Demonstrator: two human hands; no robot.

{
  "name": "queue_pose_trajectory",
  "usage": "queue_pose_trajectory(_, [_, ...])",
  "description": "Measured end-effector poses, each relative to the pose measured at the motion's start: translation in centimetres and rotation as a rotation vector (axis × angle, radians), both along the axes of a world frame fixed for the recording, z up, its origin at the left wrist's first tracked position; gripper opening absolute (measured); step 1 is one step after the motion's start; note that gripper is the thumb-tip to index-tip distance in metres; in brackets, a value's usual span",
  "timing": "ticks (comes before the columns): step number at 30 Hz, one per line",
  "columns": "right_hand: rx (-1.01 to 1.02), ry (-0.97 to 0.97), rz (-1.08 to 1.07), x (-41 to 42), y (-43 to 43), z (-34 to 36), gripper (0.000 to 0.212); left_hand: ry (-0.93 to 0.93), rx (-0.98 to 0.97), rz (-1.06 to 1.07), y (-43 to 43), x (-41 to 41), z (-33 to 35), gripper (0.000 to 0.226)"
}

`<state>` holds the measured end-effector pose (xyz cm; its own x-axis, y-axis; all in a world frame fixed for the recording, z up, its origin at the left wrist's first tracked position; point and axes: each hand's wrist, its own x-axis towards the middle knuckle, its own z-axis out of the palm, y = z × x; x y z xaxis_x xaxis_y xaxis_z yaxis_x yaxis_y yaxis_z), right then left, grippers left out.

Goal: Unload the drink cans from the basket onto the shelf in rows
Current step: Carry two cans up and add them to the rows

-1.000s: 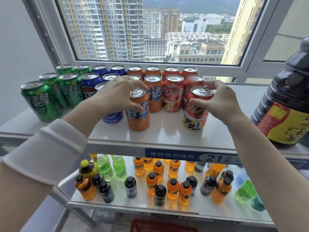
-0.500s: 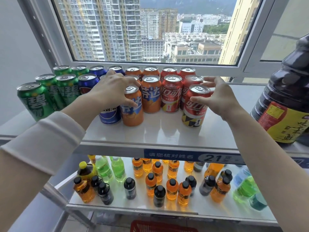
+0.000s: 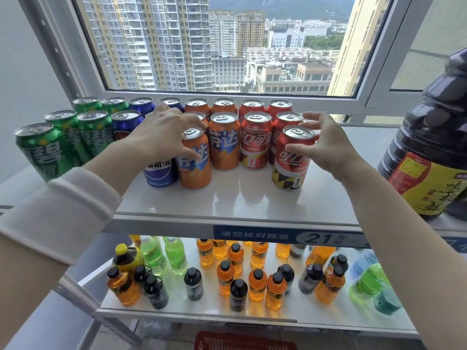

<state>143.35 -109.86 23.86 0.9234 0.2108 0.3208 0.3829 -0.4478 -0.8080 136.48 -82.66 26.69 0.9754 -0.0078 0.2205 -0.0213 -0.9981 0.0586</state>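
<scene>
The left hand (image 3: 164,137) is grasping the top of an orange aluminium drink can (image 3: 194,168) toward the white shelf's (image 3: 240,200) front edge. The right hand (image 3: 326,147), fingers spread, is touching a red aluminium drink can (image 3: 290,168). Both cans are probably needing a push into their rows.
</scene>
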Motion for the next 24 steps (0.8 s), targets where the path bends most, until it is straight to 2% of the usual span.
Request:
queue_pose_trajectory(9, [-0.062, -0.041, -0.020, 0.1, 0.3, -0.8, 0.070, 0.016, 0.012, 0.026, -0.4, -0.5, -0.3, 0.067])
queue_pose_trajectory(13, [-0.073, -0.052, -0.066, -0.3, 0.8, -1.1, 0.077, -0.001, 0.052, 0.046, -1.1, -1.0, -0.7, 0.069])
queue_pose_trajectory(17, [-0.141, -0.139, -0.172, -1.5, 1.1, -0.9, 0.079, -0.122, 0.038, 0.040, -1.9, -1.8, -0.9, 0.069])
queue_pose_trajectory(24, [-0.253, -0.319, -0.277, -5.1, 2.0, -1.2, 0.066, -0.336, 0.025, -0.055, -4.2, -4.4, -1.0, 0.058])
